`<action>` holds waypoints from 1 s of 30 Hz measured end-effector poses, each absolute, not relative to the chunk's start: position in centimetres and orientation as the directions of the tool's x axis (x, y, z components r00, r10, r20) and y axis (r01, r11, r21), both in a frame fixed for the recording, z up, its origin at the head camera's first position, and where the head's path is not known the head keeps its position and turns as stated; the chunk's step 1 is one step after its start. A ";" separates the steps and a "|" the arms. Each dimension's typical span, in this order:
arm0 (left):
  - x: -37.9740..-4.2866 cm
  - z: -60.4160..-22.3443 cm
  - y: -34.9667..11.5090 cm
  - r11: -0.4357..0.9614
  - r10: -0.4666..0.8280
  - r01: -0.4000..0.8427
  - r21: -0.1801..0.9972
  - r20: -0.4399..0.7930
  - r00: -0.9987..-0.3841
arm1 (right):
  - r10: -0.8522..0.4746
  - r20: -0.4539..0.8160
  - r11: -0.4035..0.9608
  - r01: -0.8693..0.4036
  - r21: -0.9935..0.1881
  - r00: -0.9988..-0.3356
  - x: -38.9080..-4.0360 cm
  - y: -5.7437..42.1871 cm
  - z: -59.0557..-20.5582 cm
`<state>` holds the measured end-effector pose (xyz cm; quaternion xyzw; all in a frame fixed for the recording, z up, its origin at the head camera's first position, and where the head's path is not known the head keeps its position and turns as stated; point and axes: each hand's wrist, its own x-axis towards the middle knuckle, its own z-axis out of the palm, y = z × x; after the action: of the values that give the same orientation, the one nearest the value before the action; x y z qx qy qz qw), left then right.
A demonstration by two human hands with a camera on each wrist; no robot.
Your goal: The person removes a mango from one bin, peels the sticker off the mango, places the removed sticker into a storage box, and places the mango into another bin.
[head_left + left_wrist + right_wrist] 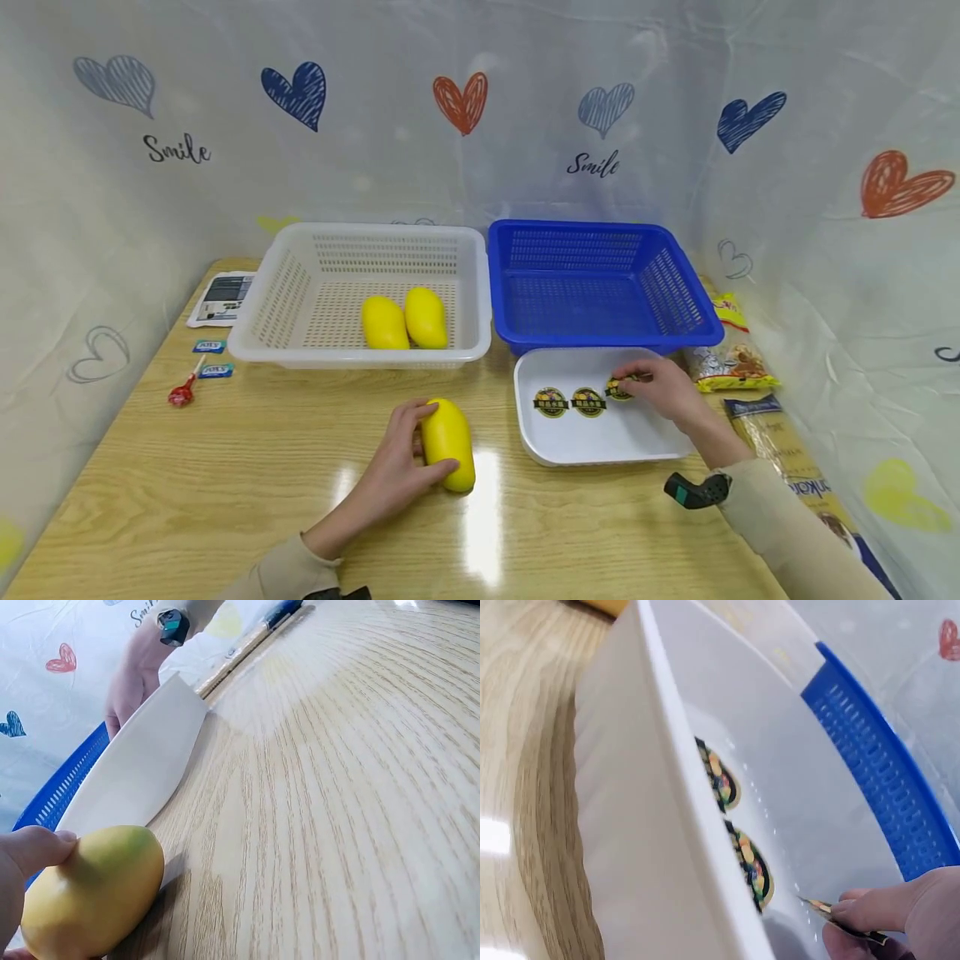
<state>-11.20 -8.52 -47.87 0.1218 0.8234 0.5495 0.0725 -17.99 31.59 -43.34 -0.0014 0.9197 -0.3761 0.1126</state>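
Observation:
On the table, a yellow mango [448, 446] is gripped by my left hand [405, 458], thumb on its near side and fingers on its far side. In the left wrist view the mango [97, 892] shows a greenish tint at one end. My right hand [663, 392] reaches into a white tray [600, 442] and pinches a round black-and-gold sticker [840, 919] between thumb and fingertips, one edge tilted up. Two similar stickers, a left one [551, 402] and a middle one [588, 402], lie flat in the tray beside it.
Behind stand a white basket [360, 357] with two mangoes [405, 319] in it and a blue basket [607, 340]. At the left lie a lollipop [182, 393], small blue packets [216, 371] and a white packet [223, 300]. Food bags [731, 354] line the right edge.

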 end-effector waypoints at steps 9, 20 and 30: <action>-11.3 -48.0 -8.5 0.344 0.284 0.122 0.931 0.020 -0.959 | -0.134 -0.209 0.826 0.008 -0.563 -0.969 -18.8 31.7 -44.7; -11.3 -48.0 -8.7 0.343 0.295 0.136 0.929 0.031 -0.955 | -0.254 -0.081 0.889 -0.200 -0.412 -0.964 -19.1 31.3 -45.2; -11.3 -48.1 -8.7 0.343 0.289 0.127 0.931 0.025 -0.957 | -0.364 -0.144 0.853 -0.267 -0.449 -0.920 -19.0 31.0 -44.9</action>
<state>-11.30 -8.67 -48.11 0.1275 0.8163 0.5587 0.0723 -18.99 30.99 -44.90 -0.1649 0.9559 -0.2153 0.1126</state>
